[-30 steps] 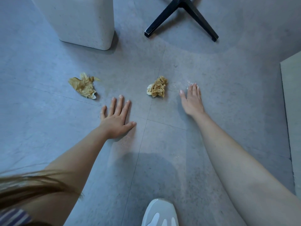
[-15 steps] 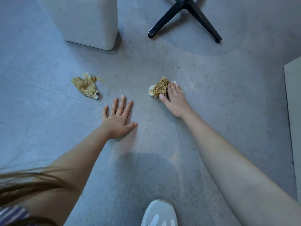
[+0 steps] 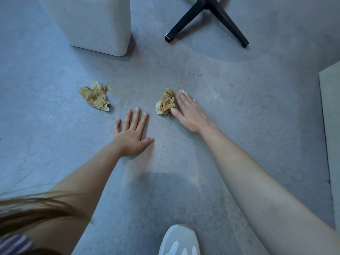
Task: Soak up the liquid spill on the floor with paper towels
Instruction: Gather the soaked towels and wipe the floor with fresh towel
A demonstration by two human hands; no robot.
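Right hand (image 3: pixel 190 114), fingers straight, thumb touching the crumpled brown-stained paper towel wad (image 3: pixel 165 102) at its 10 o'clock. Left hand (image 3: pixel 132 134) lies flat, empty, on the grey floor (image 3: pixel 239 144). Best to pinch the wad firmly, then dab the wet glints (image 3: pixel 214 94) at 2 o'clock.

Open floor (image 3: pixel 239 107) lay right of right hand (image 3: pixel 191 112), up to pale panel (image 3: pixel 331 126). Left hand (image 3: pixel 131 133) sat flat in gap between loose towel (image 3: pixel 95 97) and balled towel (image 3: pixel 166 102). Farther off stood white block (image 3: pixel 95 24), chair legs (image 3: pixel 184 24), passage between them.
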